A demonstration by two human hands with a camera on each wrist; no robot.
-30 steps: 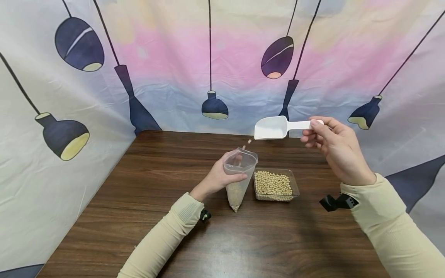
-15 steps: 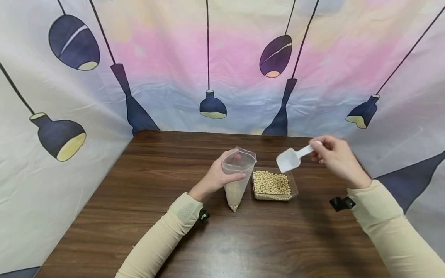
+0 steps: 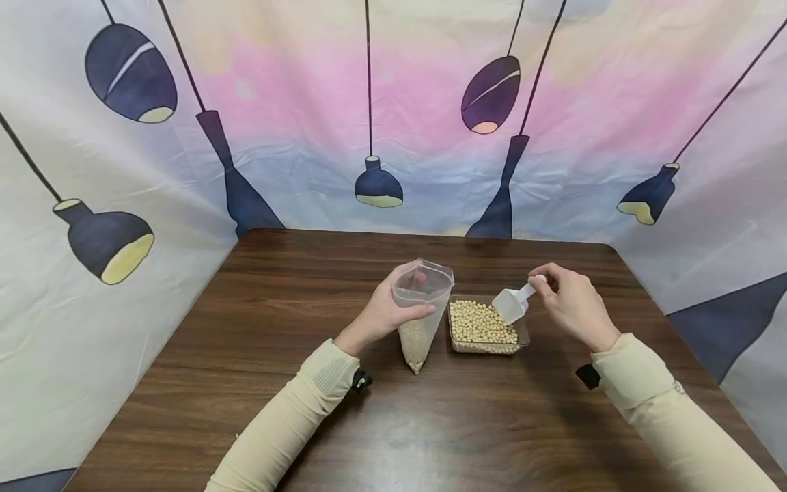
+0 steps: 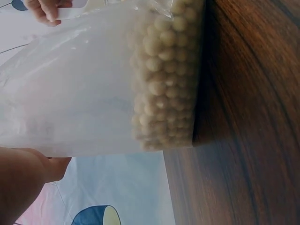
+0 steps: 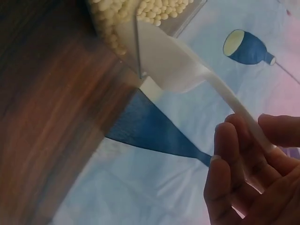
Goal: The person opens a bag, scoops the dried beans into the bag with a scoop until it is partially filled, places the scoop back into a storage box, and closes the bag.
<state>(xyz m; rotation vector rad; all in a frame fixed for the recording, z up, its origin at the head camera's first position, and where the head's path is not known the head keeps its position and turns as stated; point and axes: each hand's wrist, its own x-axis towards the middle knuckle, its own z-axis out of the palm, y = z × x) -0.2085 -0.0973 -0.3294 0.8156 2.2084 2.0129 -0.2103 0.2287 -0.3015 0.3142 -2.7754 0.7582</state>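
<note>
Curled round the upper part of a clear plastic bag [image 3: 433,314], my left hand [image 3: 384,311] keeps its mouth spread wide and upward. Pale round soybeans [image 4: 164,79] fill the bag's lower end, seen close in the left wrist view. My right hand [image 3: 573,304] pinches the end of a white scoop's handle between thumb and fingers. The scoop [image 3: 510,306] tilts down to the left, its bowl overlapping the right back corner of a clear rectangular container [image 3: 524,336]. More soybeans [image 3: 482,322] lie in that container. In the right wrist view, the bowl's tip [image 5: 140,40] is close to the beans.
Everything stands on a dark wooden table [image 3: 393,424]. A fabric backdrop [image 3: 307,137] printed with hanging lamps surrounds its back and sides. The container sits just right of the bag, with a small gap between them.
The right hand has lowered the scoop from above and right of the bag, where beans were falling toward its mouth, to the container's corner. The left hand keeps holding the bag in place.
</note>
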